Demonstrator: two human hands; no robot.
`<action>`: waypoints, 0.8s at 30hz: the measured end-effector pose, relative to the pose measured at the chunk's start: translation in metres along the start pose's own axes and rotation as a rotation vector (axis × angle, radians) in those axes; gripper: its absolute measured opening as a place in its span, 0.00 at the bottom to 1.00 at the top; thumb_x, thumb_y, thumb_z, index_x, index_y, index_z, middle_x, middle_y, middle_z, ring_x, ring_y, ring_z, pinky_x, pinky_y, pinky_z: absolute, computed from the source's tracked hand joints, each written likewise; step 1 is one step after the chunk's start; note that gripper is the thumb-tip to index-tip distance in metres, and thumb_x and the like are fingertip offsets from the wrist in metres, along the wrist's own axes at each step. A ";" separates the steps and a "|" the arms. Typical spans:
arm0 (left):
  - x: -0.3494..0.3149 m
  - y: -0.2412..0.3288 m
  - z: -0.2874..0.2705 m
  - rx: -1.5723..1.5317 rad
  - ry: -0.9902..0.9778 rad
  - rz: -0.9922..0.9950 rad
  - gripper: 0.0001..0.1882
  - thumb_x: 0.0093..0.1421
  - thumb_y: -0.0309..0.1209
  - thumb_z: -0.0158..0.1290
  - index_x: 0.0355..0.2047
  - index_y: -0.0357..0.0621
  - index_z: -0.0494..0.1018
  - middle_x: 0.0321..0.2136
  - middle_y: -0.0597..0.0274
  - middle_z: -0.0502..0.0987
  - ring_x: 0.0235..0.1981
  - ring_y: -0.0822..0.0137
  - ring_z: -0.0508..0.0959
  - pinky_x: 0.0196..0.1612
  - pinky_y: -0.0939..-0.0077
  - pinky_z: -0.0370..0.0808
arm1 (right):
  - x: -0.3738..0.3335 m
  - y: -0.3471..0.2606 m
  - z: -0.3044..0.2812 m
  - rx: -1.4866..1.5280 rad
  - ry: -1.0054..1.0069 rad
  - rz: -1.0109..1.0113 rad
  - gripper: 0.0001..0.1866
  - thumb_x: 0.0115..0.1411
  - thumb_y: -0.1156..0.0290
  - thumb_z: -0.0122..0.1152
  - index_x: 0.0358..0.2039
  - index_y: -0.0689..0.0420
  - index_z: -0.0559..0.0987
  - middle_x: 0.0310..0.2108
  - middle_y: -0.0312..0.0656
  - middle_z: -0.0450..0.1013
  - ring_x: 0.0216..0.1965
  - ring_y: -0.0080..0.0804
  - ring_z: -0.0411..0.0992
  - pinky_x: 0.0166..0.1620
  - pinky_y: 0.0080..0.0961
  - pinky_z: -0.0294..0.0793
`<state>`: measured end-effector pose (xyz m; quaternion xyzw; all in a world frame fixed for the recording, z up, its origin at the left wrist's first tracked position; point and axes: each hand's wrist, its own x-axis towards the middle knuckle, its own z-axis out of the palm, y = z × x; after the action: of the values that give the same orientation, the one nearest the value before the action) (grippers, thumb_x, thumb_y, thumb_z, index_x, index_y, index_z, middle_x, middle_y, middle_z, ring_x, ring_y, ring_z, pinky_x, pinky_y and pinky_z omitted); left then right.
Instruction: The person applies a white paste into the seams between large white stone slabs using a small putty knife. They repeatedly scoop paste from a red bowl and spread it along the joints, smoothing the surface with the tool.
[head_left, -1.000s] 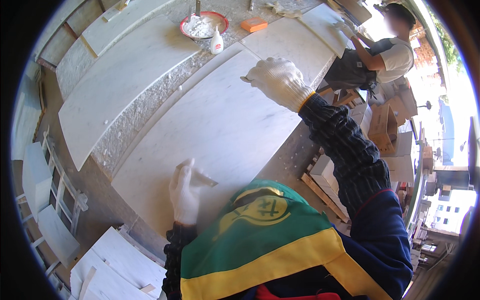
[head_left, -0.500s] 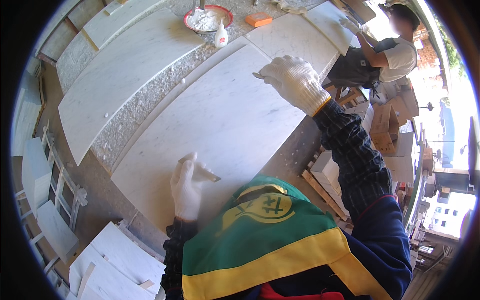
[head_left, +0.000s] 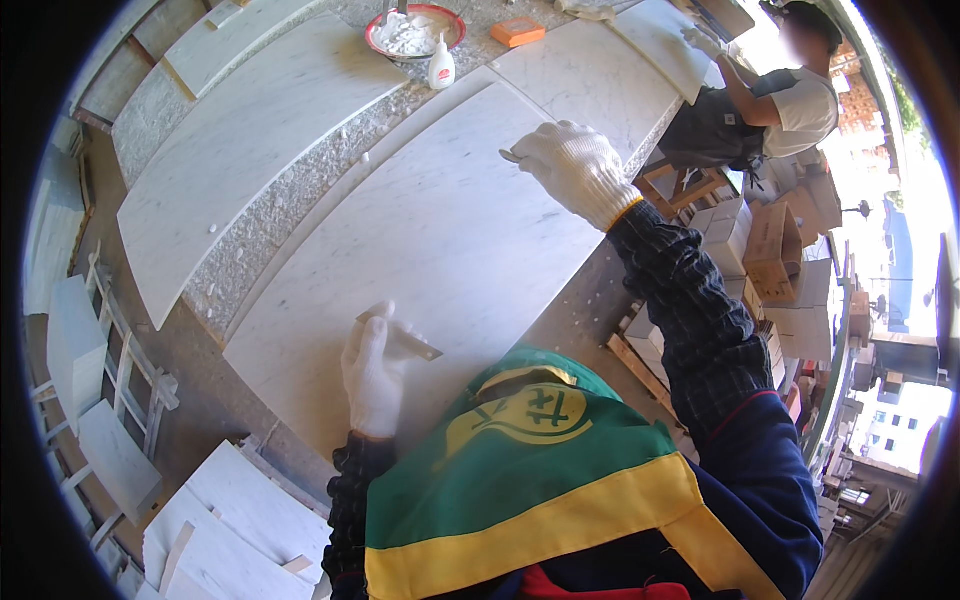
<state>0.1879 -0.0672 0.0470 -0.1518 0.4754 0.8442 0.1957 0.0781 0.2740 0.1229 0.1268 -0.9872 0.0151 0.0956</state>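
A pale grey-veined marble slab (head_left: 430, 225) lies in front of me. Over its near left part, my gloved left hand (head_left: 375, 378) is closed on a flat metal scraper blade (head_left: 417, 345), which sticks out to both sides of the fingers. My gloved right hand (head_left: 578, 168) is a fist above the slab's far right side. From it pokes the small end of a thin metal tool (head_left: 509, 156); the rest is hidden in the glove, so its kind cannot be made out.
Beyond the slab stand a red-rimmed basin (head_left: 458, 38) of white paste, a white squeeze bottle (head_left: 441, 66) and an orange block (head_left: 518, 32). More slabs (head_left: 270, 130) lie left. A co-worker (head_left: 770, 100) handles a slab at far right. Cardboard boxes (head_left: 775, 250) stand right.
My right hand has shifted slightly left and nearer to me, still closed. My left hand and its scraper have barely moved. The co-worker's hands have shifted a little.
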 end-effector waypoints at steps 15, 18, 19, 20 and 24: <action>-0.001 -0.002 -0.003 0.048 -0.003 0.040 0.20 0.77 0.38 0.49 0.59 0.36 0.74 0.38 0.56 0.80 0.38 0.62 0.81 0.44 0.60 0.81 | -0.140 -0.090 0.000 0.145 -0.624 -0.132 0.12 0.61 0.62 0.67 0.45 0.47 0.86 0.38 0.39 0.83 0.41 0.40 0.82 0.41 0.38 0.82; -0.001 -0.002 -0.002 0.043 -0.007 0.033 0.19 0.77 0.37 0.50 0.59 0.36 0.75 0.37 0.56 0.79 0.36 0.61 0.81 0.43 0.61 0.81 | -0.166 -0.084 -0.011 0.230 -0.468 -0.012 0.12 0.59 0.61 0.67 0.44 0.47 0.85 0.36 0.40 0.81 0.40 0.42 0.81 0.40 0.40 0.81; -0.001 -0.001 -0.003 0.049 -0.030 0.034 0.20 0.77 0.38 0.49 0.60 0.36 0.75 0.38 0.57 0.79 0.37 0.63 0.80 0.44 0.61 0.81 | -0.171 -0.082 -0.012 0.260 -0.374 0.021 0.12 0.59 0.62 0.66 0.43 0.46 0.85 0.32 0.39 0.79 0.37 0.43 0.80 0.39 0.41 0.80; -0.001 0.000 -0.003 0.053 -0.049 0.037 0.20 0.78 0.38 0.49 0.60 0.36 0.74 0.38 0.59 0.79 0.38 0.65 0.80 0.45 0.61 0.81 | -0.175 -0.081 -0.013 0.295 -0.322 0.026 0.11 0.59 0.62 0.66 0.42 0.47 0.86 0.32 0.40 0.79 0.37 0.44 0.79 0.39 0.41 0.80; 0.000 0.000 -0.002 0.021 -0.017 0.007 0.20 0.77 0.39 0.50 0.60 0.37 0.74 0.37 0.61 0.78 0.37 0.66 0.78 0.46 0.61 0.80 | -0.186 -0.082 -0.017 0.334 -0.171 0.059 0.10 0.57 0.65 0.65 0.40 0.47 0.86 0.31 0.40 0.79 0.35 0.44 0.79 0.37 0.41 0.80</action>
<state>0.1880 -0.0685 0.0456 -0.1410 0.4833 0.8409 0.1985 0.2784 0.2411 0.1043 0.1126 -0.9788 0.1708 -0.0114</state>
